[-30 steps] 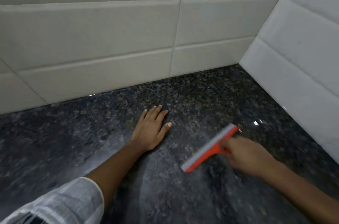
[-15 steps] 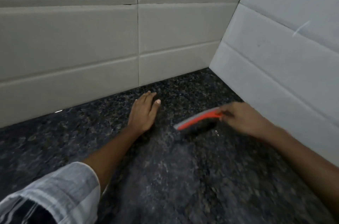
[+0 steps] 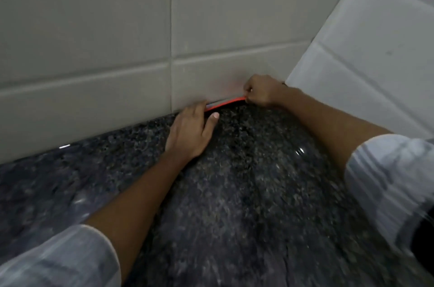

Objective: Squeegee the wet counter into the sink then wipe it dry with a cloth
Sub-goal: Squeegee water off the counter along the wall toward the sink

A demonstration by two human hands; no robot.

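My right hand (image 3: pixel 260 94) is closed in a fist around the handle end of the orange squeegee with its thin grey rubber blade (image 3: pixel 225 104), deep in the corner where the two tiled walls meet. The squeegee lies low along the foot of the cream-tiled back wall (image 3: pixel 94 28), right at the seam where the wall meets the dark speckled granite counter (image 3: pixel 246 181); only a thin curved strip of orange and a sliver of grey show between my two hands. My left hand (image 3: pixel 190 131) lies flat on the counter, palm down, fingers stretched out together toward the wall and holding nothing. Its fingertips reach the foot of the wall and cover the squeegee's left end, with the thumb resting just below the orange strip. Whether those fingers press on the blade, I cannot tell. The white-tiled side wall (image 3: pixel 364 40) rises just to the right of my right fist. The counter shines with small bright glints near my right forearm and at its left edge by the wall. Pale striped sleeves (image 3: pixel 387 174) are pushed up on both of my arms.
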